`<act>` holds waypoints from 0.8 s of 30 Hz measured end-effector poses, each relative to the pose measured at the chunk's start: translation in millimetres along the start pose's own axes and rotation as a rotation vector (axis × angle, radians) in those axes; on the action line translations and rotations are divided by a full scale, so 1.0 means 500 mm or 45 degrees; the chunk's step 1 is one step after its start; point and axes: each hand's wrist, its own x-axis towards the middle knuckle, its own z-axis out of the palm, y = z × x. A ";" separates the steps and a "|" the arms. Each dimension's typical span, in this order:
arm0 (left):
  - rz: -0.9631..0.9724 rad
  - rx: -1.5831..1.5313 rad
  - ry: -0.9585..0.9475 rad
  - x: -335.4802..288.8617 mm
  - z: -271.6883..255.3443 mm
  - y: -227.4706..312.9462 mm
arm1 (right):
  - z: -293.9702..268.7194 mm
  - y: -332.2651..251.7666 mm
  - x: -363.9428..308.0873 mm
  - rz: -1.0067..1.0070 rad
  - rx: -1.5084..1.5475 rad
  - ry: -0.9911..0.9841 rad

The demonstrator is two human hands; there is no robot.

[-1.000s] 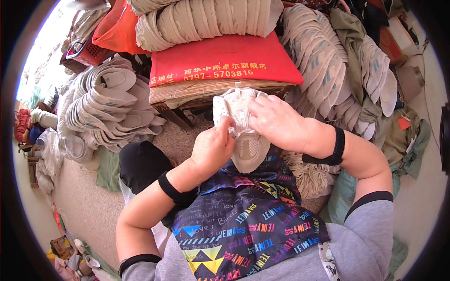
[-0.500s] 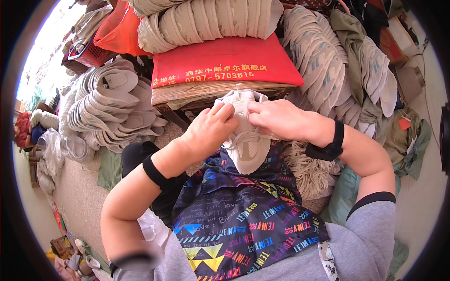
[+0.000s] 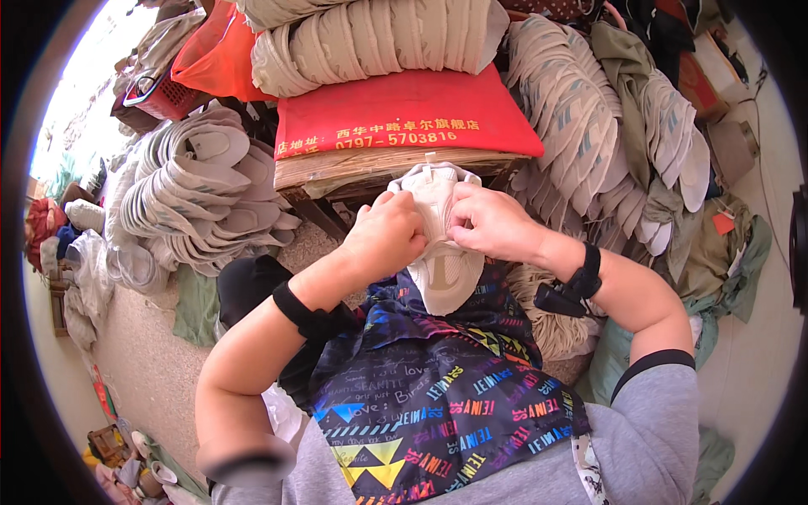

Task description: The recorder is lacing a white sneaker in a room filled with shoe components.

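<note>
A white and beige shoe upper (image 3: 446, 284) lies in front of me, toe toward my lap, its heel collar and small pull tab at the wooden stand's edge. My left hand (image 3: 387, 236) is closed, with curled fingers gripping the left side of the lacing area. On the opposite side my right hand (image 3: 497, 223) is closed in a pinch by the lower eyelets. A pale shoelace (image 3: 439, 246) crosses between the fingers; most of it is hidden by them. Under the toe spreads a dark apron (image 3: 446, 396) with colourful lettering.
A red cloth bag (image 3: 404, 114) covers the wooden stand (image 3: 337, 172), with rolled stacks of beige uppers (image 3: 379, 46) on it. More stacked uppers stand at left (image 3: 189, 172) and right (image 3: 564, 109). A bundle of pale laces (image 3: 560, 324) hangs right of my lap.
Both hands have shifted slightly down toward the toe. My right hand's fingers have come closer to the middle, and the loose lace loops over the toe have drawn in.
</note>
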 end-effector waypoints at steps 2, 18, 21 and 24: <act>-0.056 -0.168 0.064 -0.006 0.026 -0.013 | 0.027 0.002 -0.006 0.104 0.211 0.305; -0.611 -1.781 0.301 -0.041 -0.045 0.055 | -0.055 -0.114 -0.029 0.220 1.333 -0.009; -0.581 -1.876 0.462 -0.019 -0.021 0.043 | -0.003 -0.065 0.005 0.233 1.479 0.256; -0.560 -1.953 0.546 -0.017 -0.012 0.043 | 0.011 -0.055 0.021 0.147 1.567 0.253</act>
